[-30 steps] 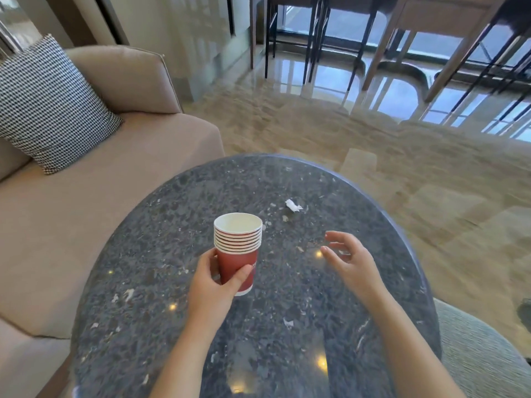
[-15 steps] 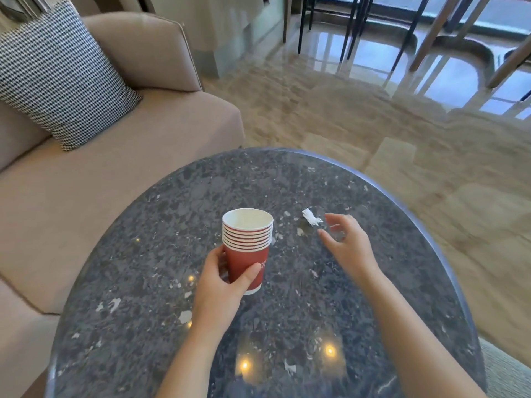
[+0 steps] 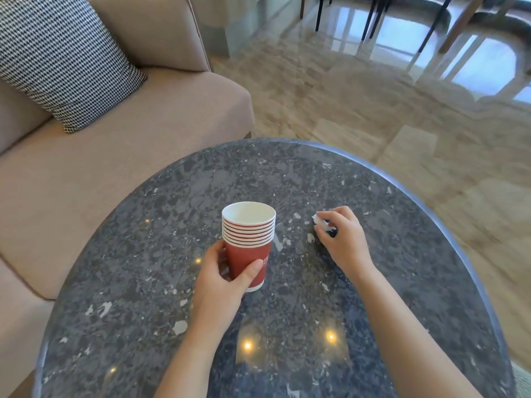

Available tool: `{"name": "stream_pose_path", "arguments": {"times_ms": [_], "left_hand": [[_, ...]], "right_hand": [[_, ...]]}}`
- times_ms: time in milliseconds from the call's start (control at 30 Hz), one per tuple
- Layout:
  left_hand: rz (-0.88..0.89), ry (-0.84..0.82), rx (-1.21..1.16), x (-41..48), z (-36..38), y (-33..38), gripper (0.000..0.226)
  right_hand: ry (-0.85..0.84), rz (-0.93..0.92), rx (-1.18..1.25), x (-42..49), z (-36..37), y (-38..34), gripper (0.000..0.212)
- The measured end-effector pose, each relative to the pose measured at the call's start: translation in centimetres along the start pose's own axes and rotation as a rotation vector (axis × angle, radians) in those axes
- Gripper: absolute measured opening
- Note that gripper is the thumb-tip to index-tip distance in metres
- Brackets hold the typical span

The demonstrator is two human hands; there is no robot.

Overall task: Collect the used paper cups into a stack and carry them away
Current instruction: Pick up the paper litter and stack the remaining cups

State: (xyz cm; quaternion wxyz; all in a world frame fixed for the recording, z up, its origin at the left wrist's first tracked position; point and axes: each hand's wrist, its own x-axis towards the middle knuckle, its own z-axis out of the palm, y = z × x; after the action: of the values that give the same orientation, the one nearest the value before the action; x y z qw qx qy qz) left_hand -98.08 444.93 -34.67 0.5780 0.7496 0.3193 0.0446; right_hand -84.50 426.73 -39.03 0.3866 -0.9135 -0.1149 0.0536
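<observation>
A stack of several red paper cups (image 3: 248, 238) with white rims stands upright on the round dark stone table (image 3: 402, 214). My left hand (image 3: 224, 278) grips the lowest cup from the near side, thumb on the right of it. To the right of the stack, my right hand (image 3: 342, 239) is down at the tabletop and pinches a small white paper scrap (image 3: 320, 222) between thumb and fingertips. The inside of the top cup looks white and empty.
A beige sofa (image 3: 120, 156) with a black-and-white checked cushion (image 3: 60, 58) borders the table on the left. Polished marble floor (image 3: 373, 90) stretches beyond the table. Dark chair and table legs (image 3: 370, 18) stand at the far top right.
My right hand has reached forward across the table to the white scrap and closed its fingers on it. My left hand keeps hold of the cup stack. The camera has tilted lower.
</observation>
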Motion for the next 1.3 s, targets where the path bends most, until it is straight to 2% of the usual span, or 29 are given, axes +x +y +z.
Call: {"name": "stream_pose_path", "arguments": {"times_ms": [133,467,700,900,1133,1233,1300], "left_hand": [[-0.017,-0.016,-0.012,-0.2,0.2,0.1,0.054],[-0.018,-0.014,-0.069,-2.2,-0.6,0.6,0.065],[-0.035,0.014,-0.177,-5.6,-2.3,1.7,0.057],[0.038,0.055,-0.212,-9.5,-4.1,2.4,0.072],[0.066,0.149,-0.243,-14.4,-7.2,1.9,0.073],[0.073,0.197,-0.254,-16.3,-8.6,1.5,0.066],[0.080,0.223,-0.246,-17.5,-9.5,1.1,0.070]], "right_hand": [[-0.021,0.012,-0.022,-0.1,-0.1,0.2,0.016],[0.006,0.099,0.091,-3.1,-0.2,-0.1,0.008],[0.065,0.155,0.255,-7.2,-1.1,-2.3,0.013],[0.088,0.098,0.375,-11.6,-1.7,-6.7,0.021],[0.039,-0.016,0.496,-15.9,-3.1,-11.4,0.016],[0.019,-0.091,0.500,-17.4,-3.7,-13.2,0.020],[0.010,-0.134,0.497,-18.3,-4.0,-14.3,0.024]]}}
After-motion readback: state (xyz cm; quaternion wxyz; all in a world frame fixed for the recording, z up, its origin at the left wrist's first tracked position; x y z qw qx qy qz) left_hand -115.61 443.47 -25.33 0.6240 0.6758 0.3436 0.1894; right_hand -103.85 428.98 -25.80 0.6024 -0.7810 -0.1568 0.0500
